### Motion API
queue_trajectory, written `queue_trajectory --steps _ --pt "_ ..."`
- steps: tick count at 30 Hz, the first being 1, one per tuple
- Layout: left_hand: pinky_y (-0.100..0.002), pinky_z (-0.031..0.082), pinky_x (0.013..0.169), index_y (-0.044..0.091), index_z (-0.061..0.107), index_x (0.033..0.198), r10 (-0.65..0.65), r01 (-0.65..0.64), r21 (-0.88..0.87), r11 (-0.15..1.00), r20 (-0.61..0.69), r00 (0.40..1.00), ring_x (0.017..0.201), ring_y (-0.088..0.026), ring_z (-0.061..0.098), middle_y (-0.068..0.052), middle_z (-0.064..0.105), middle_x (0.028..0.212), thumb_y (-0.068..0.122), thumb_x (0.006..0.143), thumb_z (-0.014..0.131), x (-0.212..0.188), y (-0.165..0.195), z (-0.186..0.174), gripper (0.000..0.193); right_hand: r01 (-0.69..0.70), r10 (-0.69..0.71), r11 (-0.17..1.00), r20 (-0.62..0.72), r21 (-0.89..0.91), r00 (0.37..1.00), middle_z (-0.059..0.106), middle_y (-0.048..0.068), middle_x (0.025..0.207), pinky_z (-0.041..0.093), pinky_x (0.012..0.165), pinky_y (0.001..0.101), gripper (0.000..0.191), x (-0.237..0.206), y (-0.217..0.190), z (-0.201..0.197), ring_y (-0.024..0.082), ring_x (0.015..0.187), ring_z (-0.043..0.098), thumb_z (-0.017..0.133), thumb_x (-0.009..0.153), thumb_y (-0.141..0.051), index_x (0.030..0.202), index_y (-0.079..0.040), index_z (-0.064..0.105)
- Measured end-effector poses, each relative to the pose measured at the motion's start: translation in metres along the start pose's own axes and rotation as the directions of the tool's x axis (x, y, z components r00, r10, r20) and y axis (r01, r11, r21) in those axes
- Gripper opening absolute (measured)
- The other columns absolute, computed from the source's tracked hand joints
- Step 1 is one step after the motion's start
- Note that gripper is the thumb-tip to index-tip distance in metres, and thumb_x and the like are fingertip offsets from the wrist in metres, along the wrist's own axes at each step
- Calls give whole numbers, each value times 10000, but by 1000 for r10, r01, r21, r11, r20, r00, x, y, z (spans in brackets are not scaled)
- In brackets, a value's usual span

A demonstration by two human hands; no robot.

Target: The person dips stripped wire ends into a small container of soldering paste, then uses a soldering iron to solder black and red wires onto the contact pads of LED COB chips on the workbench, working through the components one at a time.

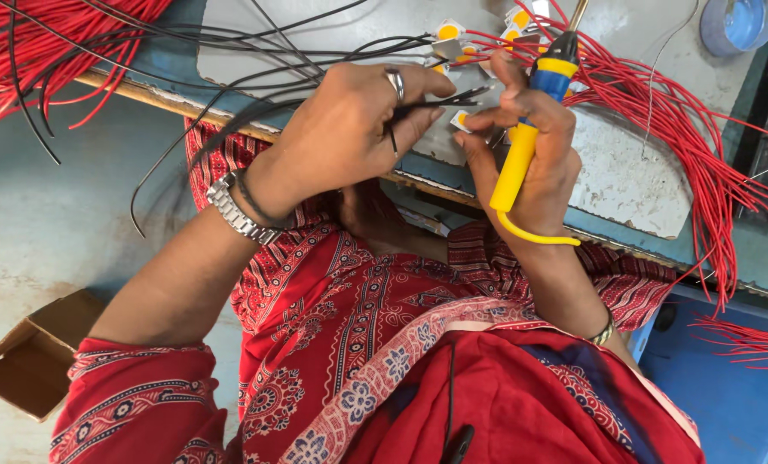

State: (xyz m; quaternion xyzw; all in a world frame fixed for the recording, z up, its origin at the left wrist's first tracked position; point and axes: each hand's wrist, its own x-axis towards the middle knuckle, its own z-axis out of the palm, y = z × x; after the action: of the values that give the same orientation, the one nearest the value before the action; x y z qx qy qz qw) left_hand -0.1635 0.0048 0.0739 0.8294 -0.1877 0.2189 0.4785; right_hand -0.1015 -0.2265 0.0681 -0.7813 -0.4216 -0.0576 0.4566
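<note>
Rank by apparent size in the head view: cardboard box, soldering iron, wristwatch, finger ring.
Largest to smallest:
1. cardboard box, partly cut off by the frame
2. soldering iron
3. wristwatch
4. finger ring
Box versus iron is close; nearness differs.

Off the table (749, 258) I log: an open cardboard box (31, 352) on the floor lower left; a red wire bundle (48, 43) upper left; a blue tape roll (739, 24) at its far corner.
</note>
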Motion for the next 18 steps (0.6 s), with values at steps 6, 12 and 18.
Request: queue_trajectory --steps 6,12,18 --pt "-392 523 619 24 679 1066 -100 103 -27 994 95 990 668 -293 671 -117 626 735 79 838 782 3 2 -3 256 2 -1 998 19 -55 1000 698 222 1308 553 1077 311 588 -1 -13 -4 278 1342 657 777 1027 108 1366 -100 344" --pt "-390 557 730 74 713 1063 24 -31 79 996 85 996 846 -290 714 -74 713 964 61 918 780 1 5 -2 160 85 -85 989 1 -119 996 724 133 1121 518 1063 352 539 1 -16 -3 364 1361 606 711 994 146 1311 -79 337" --pt "-340 596 805 69 746 1056 16 -18 29 999 61 998 951 -245 758 -73 739 1262 33 923 770 -2 5 -5 140 4 -3 1000 27 -21 1000 583 249 1457 595 1024 295 518 -7 -9 -5 259 1240 729 691 1064 132 1365 -91 333"
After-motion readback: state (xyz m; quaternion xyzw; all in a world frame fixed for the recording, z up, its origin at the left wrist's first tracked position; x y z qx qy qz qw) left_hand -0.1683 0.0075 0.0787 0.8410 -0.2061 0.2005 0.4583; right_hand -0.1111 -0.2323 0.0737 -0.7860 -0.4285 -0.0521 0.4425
